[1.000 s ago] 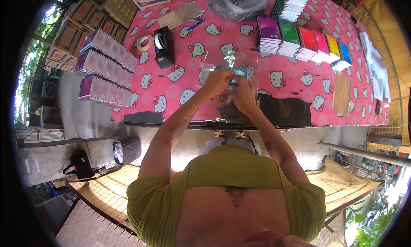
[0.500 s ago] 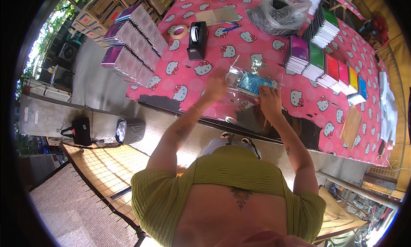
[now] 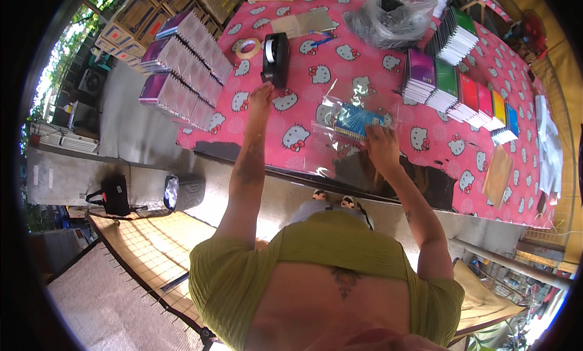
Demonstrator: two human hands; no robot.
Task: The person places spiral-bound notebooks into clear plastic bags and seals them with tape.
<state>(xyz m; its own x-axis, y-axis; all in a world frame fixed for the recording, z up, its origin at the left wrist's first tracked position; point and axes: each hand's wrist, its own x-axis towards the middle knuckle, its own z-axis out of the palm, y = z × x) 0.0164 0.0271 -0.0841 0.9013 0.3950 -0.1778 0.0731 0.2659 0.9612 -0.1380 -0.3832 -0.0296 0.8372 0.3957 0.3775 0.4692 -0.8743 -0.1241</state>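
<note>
A small blue spiral notebook (image 3: 358,121) lies on a sheet of clear plastic (image 3: 326,117) near the table's front edge. My right hand (image 3: 381,149) holds down the notebook's right end, its fingers bent over the cover. My left hand (image 3: 261,96) is at the near end of a black tape dispenser (image 3: 276,62), fingers drawn together there. What those fingertips pinch is too small to make out. A pale roll of tape (image 3: 269,49) sits in the dispenser.
A loose tape roll (image 3: 248,49) and blue pens (image 3: 323,41) lie beyond the dispenser. Stacked purple notebooks (image 3: 182,71) stand left; rows of coloured notebooks (image 3: 446,89) stand right. A grey plastic bag (image 3: 392,20) sits at the back. Cardboard boxes (image 3: 136,17) are piled far left.
My left hand has moved left, from beside the plastic sheet to the near end of the tape dispenser. My right hand has stayed on the notebook.
</note>
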